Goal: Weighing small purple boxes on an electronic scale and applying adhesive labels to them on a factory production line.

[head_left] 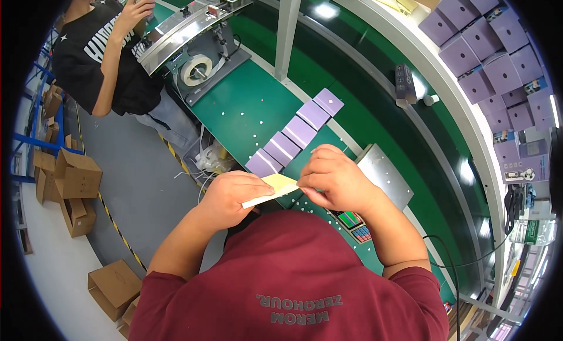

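A pale yellow sheet of paper (280, 185), with a white lower edge, is held over the near end of the green table. Closed on its left end is my left hand (230, 194). The fingers of my right hand (331, 175) pinch together at its right end; whether they also hold something small is hidden. Just beyond both hands, several flat purple boxes (299, 131) lie in a slanting row, the nearest almost touching the sheet. White round dots are scattered on the tabletop beside the boxes.
A metal machine with a tape roll (196, 70) stands at the far left, beside a co-worker (111, 53) holding up a small purple item. A scale (384, 176) sits right of my right hand. Purple boxes (484, 41) are stacked right; cartons (79, 174) lie left.
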Demonstrator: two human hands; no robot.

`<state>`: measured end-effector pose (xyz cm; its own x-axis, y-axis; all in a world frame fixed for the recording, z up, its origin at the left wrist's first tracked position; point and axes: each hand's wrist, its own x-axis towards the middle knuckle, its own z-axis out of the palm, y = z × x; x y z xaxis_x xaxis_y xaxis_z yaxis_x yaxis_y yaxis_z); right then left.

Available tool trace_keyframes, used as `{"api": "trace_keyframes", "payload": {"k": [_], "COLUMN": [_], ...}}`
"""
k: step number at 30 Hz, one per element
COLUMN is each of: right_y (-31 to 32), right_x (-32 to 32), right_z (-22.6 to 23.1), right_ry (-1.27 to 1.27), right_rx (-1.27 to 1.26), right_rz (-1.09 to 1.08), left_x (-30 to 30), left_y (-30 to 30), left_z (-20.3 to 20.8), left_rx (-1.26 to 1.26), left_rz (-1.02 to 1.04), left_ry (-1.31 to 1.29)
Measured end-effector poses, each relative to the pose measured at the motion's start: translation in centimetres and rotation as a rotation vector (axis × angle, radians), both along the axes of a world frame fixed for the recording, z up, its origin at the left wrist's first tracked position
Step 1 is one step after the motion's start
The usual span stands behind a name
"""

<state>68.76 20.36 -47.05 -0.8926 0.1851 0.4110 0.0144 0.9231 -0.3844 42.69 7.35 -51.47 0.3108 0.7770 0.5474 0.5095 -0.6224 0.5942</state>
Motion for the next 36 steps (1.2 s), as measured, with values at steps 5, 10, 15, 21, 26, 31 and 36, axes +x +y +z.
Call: {"api": "trace_keyframes", "payload": {"k": [5,10,15,21,26,31,36], "right_y": [0.9,5.3,1.5,0.1,-1.3,-2.2,-3.0], "right_x": [-0.4,-0.4,-5.3,-5.5,-4.4,-2.1,-0.7], "right_z": [-1.0,-4.7,0.6,-0.1,0.7,-0.1,1.1], "right_ry": [-0.016,-0.005,0.03,-0.207,-0.211,-0.158,-0.062], "right_rx": [-0.117,-0.148,-0.231,-0.447,-0.364,-0.387,-0.278], "right_rz": [0.033,-0.287,0.002,-0.149,-0.202,-0.265,-0.257], "left_x": [-0.3,-1.0,-4.2,-4.6,-2.4,0.8,2.4], "left_y": [-0.8,-1.8,-3.0,-1.7,-0.1,1.2,1.4], "left_z": [-0.7,-2.1,-0.6,1.4,4.1,4.3,3.6], "left_rx": [-0.032,-0.111,-0.285,-0.628,-0.096,-0.473,-0.345], "left_rz": [0.019,0.062,0.105,0.224,0.392,0.141,0.12], "left_ry": [-0.006,-0.103,-0.201,-0.457,0.051,0.242,0.228]}}
